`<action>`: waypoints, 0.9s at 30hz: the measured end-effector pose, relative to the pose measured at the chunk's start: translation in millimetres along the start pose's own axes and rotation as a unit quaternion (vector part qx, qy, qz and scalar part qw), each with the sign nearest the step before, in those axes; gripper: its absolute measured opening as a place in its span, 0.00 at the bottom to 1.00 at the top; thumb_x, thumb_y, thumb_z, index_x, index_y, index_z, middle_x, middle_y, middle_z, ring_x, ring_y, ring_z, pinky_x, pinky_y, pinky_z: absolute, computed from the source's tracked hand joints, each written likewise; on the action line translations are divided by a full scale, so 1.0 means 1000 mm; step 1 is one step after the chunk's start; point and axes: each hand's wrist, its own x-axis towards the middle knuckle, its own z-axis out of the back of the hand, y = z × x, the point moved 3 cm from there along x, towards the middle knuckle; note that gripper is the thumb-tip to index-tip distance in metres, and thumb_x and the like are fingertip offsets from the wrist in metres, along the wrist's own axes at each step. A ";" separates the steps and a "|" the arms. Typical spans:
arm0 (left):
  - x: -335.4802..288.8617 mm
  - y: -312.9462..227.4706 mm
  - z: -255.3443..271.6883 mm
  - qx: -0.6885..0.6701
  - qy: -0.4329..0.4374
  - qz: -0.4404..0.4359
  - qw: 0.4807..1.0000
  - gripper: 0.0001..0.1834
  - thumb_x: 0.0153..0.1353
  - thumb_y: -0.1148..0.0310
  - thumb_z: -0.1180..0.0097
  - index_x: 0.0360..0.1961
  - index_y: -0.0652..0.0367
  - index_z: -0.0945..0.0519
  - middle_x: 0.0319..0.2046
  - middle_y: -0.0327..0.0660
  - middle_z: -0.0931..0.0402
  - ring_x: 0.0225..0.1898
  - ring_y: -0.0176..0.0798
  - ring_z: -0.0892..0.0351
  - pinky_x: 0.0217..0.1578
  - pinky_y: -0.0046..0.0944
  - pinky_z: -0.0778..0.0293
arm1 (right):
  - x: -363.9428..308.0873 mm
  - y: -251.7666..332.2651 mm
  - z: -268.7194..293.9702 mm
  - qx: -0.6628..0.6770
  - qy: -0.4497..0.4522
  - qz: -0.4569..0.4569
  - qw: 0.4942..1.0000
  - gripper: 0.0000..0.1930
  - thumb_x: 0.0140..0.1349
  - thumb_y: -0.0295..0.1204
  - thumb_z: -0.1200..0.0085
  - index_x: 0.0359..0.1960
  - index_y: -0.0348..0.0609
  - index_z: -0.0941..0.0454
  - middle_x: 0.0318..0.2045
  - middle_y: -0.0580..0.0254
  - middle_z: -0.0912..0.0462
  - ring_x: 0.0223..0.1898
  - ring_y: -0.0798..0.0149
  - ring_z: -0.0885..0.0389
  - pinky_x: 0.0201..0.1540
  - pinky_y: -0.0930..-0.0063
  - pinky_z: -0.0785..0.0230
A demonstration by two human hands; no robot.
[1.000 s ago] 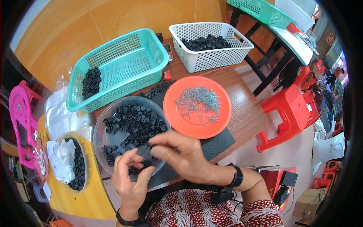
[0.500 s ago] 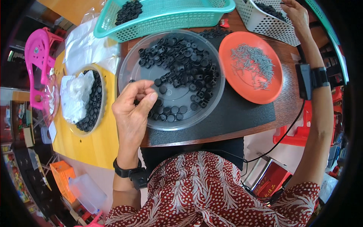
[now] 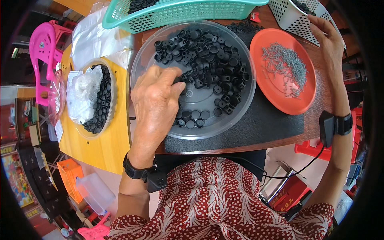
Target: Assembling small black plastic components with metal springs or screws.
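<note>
My left hand (image 3: 156,98) reaches over the clear round tub (image 3: 193,135), thumb and fingers pinched together. Between them shows a black plastic cap (image 3: 177,81), partly covered by the fingers. Many similar caps and small ring-like black parts (image 3: 214,52) lie heaped in the tub, with a few caps (image 3: 195,115) set apart near its front. At the far right, my right hand (image 3: 329,35) is at the rim of a white perforated basket (image 3: 289,19). Its fingers stretch over the rim, with tips apart; black parts are inside the basket, close to the fingertips.
An orange-red plate (image 3: 267,93) of metal pins stands right of the tub. Behind is a turquoise basket (image 3: 188,17). On the yellow table (image 3: 108,146) at left sit clear plastic bags (image 3: 100,44) and another tub (image 3: 113,116). A black cable (image 3: 294,174) hangs at right.
My left hand has moved forward and right over the tub, its back now turned up. My right hand has drawn back slightly toward the basket's rim. The whole view has shifted somewhat.
</note>
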 end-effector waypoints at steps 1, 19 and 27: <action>0.001 -0.001 0.000 0.000 0.001 0.000 1.000 0.10 0.39 0.79 0.38 0.26 0.62 0.21 0.20 0.43 0.31 0.25 0.46 0.28 0.28 0.42 0.34 | -0.008 0.011 -0.003 0.000 0.000 -0.001 1.000 0.14 0.59 0.29 0.48 0.46 0.40 0.23 0.40 0.64 0.20 0.42 0.72 0.24 0.48 0.79 0.36; 0.012 -0.010 -0.021 0.116 0.096 -0.099 0.984 0.06 0.42 0.74 0.41 0.24 0.63 0.21 0.22 0.46 0.27 0.28 0.50 0.26 0.31 0.43 0.32 | -0.092 0.082 -0.017 0.188 0.002 -0.055 0.981 0.09 0.57 0.20 0.48 0.39 0.36 0.21 0.34 0.67 0.20 0.36 0.77 0.26 0.40 0.85 0.34; -0.011 -0.007 0.006 -0.289 0.106 0.173 0.936 0.12 0.46 0.81 0.39 0.35 0.68 0.21 0.25 0.37 0.25 0.28 0.27 0.26 0.31 0.26 0.30 | -0.119 0.136 -0.015 0.167 0.043 -0.041 0.984 0.07 0.56 0.18 0.49 0.36 0.36 0.22 0.33 0.67 0.20 0.34 0.77 0.26 0.39 0.85 0.35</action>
